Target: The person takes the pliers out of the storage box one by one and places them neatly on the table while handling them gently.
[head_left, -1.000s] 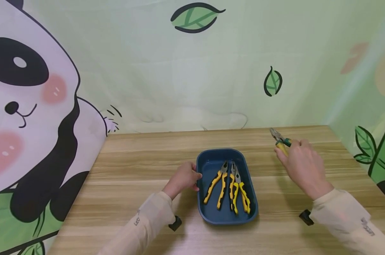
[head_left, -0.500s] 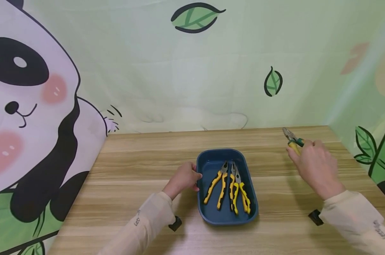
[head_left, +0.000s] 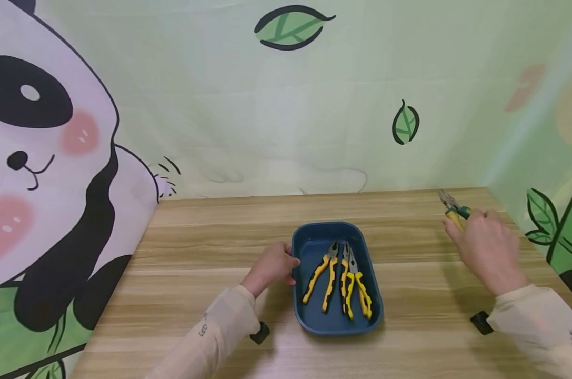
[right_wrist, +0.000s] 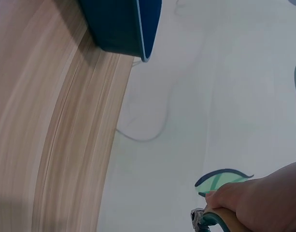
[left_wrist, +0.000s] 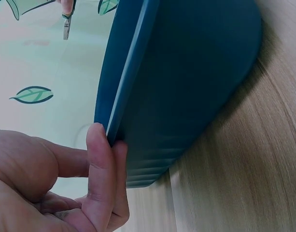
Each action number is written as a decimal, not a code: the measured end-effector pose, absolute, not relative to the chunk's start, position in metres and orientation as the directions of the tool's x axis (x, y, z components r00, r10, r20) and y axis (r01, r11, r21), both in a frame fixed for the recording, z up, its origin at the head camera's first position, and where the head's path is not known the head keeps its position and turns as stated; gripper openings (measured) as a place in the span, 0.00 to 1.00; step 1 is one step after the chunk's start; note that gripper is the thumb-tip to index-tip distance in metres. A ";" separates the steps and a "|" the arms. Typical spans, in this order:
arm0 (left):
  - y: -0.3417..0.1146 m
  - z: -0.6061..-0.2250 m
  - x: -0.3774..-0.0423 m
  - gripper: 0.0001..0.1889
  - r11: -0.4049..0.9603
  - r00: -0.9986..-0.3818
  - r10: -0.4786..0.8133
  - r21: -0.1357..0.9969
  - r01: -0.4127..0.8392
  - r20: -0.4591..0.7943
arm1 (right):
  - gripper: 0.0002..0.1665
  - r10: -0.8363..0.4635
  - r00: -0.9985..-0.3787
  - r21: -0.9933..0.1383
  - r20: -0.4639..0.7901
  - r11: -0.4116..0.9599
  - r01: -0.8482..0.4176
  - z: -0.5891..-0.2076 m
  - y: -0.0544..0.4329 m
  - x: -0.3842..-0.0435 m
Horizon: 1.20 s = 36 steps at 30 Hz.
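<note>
The green-and-yellow pliers (head_left: pixel 454 217) are in the right hand (head_left: pixel 489 247), over the far right of the table (head_left: pixel 196 273) and well apart from the blue tray (head_left: pixel 323 322). The fingers curl round the handles, hiding most of them; the metal nose points away. The left hand (head_left: pixel 272 263) pinches the tray's left rim between thumb and fingers. Inside lie three yellow-and-black pliers (head_left: pixel 330 282), the right two overlapping. Beige sleeves (head_left: pixel 221 323) cover both forearms, a black block (head_left: pixel 260 332) at each wrist. Behind the table hangs a backdrop (head_left: pixel 286 105).

Compared with half a second ago, the right hand and its pliers are farther right; the left hand, the tray and its contents stay put.

The tray is a smooth, deep rectangle with rounded corners; the table shows streaky wood grain; the pale green backdrop carries a printed panda (head_left: pixel 53 142) and outlined leaves (head_left: pixel 292 26).
</note>
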State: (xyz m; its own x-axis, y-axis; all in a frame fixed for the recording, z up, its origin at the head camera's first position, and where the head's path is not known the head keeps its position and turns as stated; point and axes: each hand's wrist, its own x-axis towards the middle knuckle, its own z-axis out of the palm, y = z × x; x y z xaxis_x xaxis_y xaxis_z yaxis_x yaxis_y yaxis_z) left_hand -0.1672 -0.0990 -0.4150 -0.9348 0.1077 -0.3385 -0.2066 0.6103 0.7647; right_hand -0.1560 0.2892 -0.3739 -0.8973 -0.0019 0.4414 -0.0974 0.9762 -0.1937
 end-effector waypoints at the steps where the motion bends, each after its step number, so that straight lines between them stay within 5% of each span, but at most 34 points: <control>1: -0.099 -0.415 -0.167 0.05 0.611 -0.934 0.109 0.764 -0.207 -0.340 | 0.32 -0.005 -0.889 -0.183 0.458 0.978 -0.099 -0.374 0.291 -0.156; 24: -0.099 -0.415 -0.167 0.06 0.600 -0.931 0.102 0.768 -0.225 -0.352 | 0.36 0.055 -0.910 -0.165 0.411 0.986 -0.014 -0.372 0.319 -0.157; 32: -0.099 -0.415 -0.168 0.06 0.603 -0.929 0.095 0.763 -0.232 -0.358 | 0.39 0.166 -0.966 -0.212 0.199 0.969 0.123 -0.361 0.330 -0.159; 36: -0.099 -0.416 -0.168 0.06 0.617 -0.929 0.093 0.753 -0.228 -0.358 | 0.39 0.178 -0.965 -0.214 0.194 0.967 0.136 -0.358 0.335 -0.160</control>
